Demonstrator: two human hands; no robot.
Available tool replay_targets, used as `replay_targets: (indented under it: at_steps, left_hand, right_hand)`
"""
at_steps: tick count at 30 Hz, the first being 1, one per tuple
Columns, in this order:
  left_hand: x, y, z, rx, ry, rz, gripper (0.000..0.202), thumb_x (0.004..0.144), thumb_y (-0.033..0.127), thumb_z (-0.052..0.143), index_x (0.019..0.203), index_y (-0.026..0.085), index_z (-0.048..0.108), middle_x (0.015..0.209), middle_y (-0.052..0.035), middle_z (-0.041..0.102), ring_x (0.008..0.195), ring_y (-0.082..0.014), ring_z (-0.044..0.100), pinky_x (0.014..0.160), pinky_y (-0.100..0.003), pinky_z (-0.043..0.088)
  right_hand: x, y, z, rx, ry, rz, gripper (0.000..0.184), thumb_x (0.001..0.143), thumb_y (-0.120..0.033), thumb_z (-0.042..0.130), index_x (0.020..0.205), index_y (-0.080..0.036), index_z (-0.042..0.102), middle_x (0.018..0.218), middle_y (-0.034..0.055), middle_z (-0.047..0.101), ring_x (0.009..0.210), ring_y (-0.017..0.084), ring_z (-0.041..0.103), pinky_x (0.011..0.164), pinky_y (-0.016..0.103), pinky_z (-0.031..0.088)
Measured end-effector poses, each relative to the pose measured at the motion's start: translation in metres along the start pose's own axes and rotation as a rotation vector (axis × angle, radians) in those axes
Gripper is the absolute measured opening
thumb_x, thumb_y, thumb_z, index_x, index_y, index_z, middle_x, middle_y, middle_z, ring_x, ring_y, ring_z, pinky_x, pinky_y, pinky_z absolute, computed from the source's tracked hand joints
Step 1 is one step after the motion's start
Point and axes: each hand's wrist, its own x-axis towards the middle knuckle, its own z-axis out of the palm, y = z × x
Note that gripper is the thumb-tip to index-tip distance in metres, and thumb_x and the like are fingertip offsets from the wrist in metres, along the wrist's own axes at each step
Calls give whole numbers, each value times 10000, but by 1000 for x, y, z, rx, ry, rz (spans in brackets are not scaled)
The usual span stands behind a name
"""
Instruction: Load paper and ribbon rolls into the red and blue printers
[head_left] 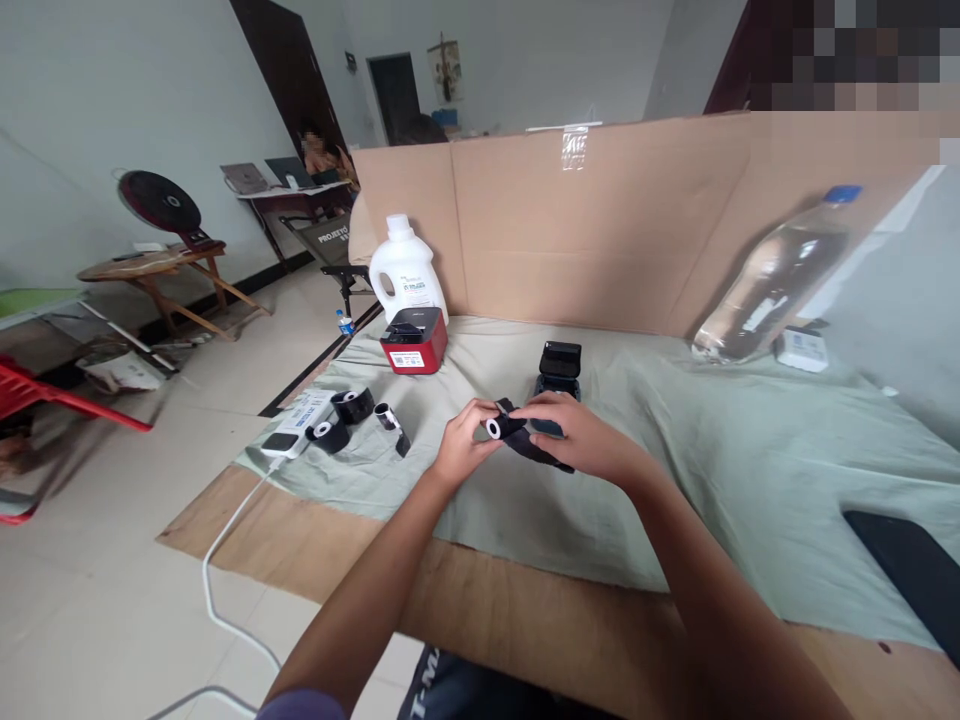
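Observation:
A small black roll with a white core (506, 428) is held up between my hands above the green cloth (525, 525). My left hand (466, 440) is closed around its left end, thumb below and fingers above. The fingers of my right hand (581, 432) press on the roll's right side, and a loose black strip (551, 463) hangs beneath them. Just behind my right hand stands a small dark device (559, 375) with its lid raised; the hand hides part of it.
Black rolls (328, 434), a partly unwound roll (391, 428) and a white power strip (296, 428) lie at left. Behind are a red-and-black box-shaped device (414, 345), a white jug (409, 270) and a cardboard screen (570, 230). At right are a large bottle (780, 275) and a black flat object (907, 570).

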Motion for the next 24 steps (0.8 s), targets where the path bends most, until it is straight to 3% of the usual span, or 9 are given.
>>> replay_targets:
  at_steps: [7,14,20,24]
  left_hand:
    - [-2,5,8,-64,-21,-34,264,830,255,725,1064,203,615,1044,-68,648,830,-149,634,670,-256,512]
    - [1,8,6,-9,98,-21,319,766,338,794,1049,232,694,1082,-68,567,999,-200,596,855,-354,518]
    - [2,7,11,-186,-19,-163,291,810,296,749,1072,201,665,1045,-71,673,969,-195,625,840,-336,505]
    - [-1,4,15,-187,-62,-301,395,794,266,751,1168,191,644,1047,-66,679,907,-182,622,797,-308,505]
  right_hand:
    - [5,19,7,16,70,-49,379,882,-187,563,1211,-299,715,1271,73,638,1211,284,550,1047,480,435]
    - [12,32,15,19,80,-105,342,853,-285,672,1192,-275,720,1228,87,653,1156,280,575,1018,459,450]
    - [15,31,13,60,45,-126,301,904,-327,606,1172,-227,700,1145,94,679,1089,258,579,975,414,444]
    - [18,36,18,72,23,-105,351,914,-419,564,1133,-174,690,1037,108,688,996,262,588,883,371,451]
